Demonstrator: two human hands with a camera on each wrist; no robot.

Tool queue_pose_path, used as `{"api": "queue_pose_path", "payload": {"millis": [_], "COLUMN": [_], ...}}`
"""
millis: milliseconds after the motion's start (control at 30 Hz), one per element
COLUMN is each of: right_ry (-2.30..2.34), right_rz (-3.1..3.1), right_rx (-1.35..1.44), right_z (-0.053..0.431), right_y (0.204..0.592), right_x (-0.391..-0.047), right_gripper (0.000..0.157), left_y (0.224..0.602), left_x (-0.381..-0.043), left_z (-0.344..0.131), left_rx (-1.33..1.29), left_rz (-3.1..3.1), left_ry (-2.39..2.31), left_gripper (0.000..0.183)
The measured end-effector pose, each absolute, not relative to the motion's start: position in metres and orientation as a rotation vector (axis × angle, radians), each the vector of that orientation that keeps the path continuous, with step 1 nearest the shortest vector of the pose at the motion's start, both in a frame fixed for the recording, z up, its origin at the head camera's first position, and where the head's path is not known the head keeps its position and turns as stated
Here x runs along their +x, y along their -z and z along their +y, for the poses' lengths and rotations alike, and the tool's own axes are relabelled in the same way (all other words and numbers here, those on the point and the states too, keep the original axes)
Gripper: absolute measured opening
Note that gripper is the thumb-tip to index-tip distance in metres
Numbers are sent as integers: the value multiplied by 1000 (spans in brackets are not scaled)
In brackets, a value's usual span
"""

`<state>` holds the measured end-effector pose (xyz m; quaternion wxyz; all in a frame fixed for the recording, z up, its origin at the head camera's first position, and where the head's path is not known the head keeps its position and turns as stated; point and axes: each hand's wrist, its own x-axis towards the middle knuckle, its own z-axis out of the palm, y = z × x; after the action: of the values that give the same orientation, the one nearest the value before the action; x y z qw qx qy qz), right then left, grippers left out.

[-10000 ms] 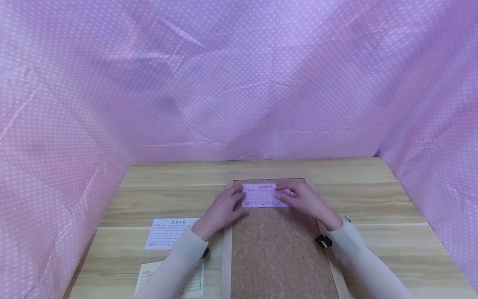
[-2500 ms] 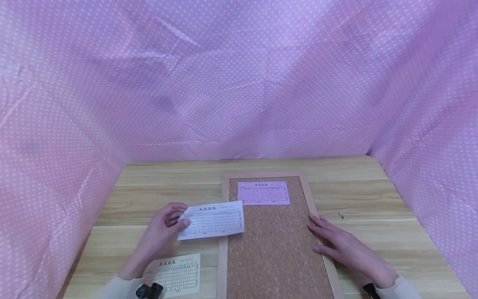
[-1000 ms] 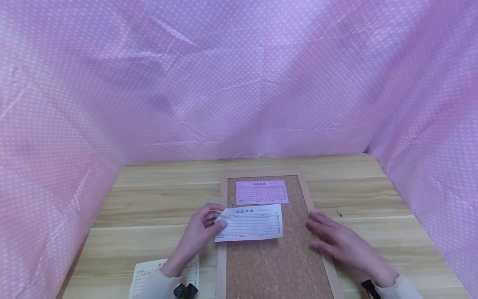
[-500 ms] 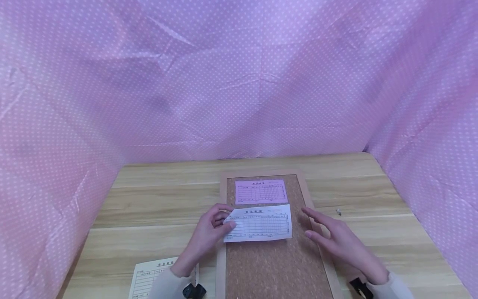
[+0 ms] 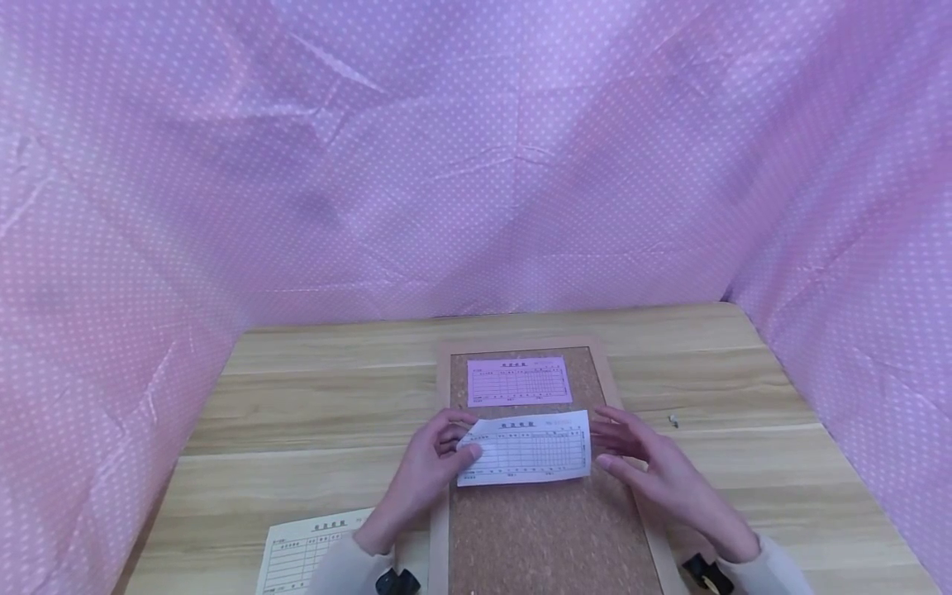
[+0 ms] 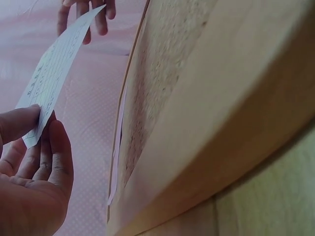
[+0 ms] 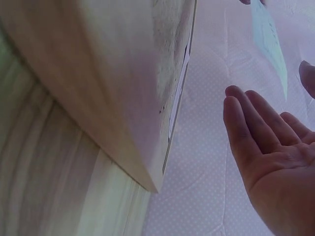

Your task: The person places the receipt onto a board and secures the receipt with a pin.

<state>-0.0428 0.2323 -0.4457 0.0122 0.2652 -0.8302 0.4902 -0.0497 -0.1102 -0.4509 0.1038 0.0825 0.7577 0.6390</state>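
White paper, a printed slip [image 5: 539,453], is held raised above the cork board [image 5: 546,537], just nearer the person than the pink slip [image 5: 518,382] lying at the board's far end. The left hand [image 5: 424,467] pinches its left end between thumb and fingers. The right hand [image 5: 662,471] has its fingers extended and thumb apart, near the slip's right edge without touching it. Two and a half seconds ago that hand rested on the board's right side and the white slip was over the left side; both have since moved inward. One cream slip [image 5: 293,555] lies on the table [image 5: 335,372], left of the board.
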Motion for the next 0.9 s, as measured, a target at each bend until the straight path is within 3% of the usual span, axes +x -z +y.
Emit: {"api": "queue_pose_path", "payload": {"millis": [433,767,900], "right_ry": [-1497,-1412,-1385], "right_rz": [-2593,-2627,-2664], "right_rx": [760,685,649], "right_z": [221,221,223], "right_y": [444,444,445], "right_x": [-45,-46,-47], "right_gripper": [34,29,30], "left_y": [457,459,459], "left_x": [-47,-48,-48], "left_z": [-100,-102,-105], "left_rx": [244,181,161], "left_rz": [2237,2261,2295], "left_ry": [-1876,-1877,-1885], "left_gripper": [38,51,43]}}
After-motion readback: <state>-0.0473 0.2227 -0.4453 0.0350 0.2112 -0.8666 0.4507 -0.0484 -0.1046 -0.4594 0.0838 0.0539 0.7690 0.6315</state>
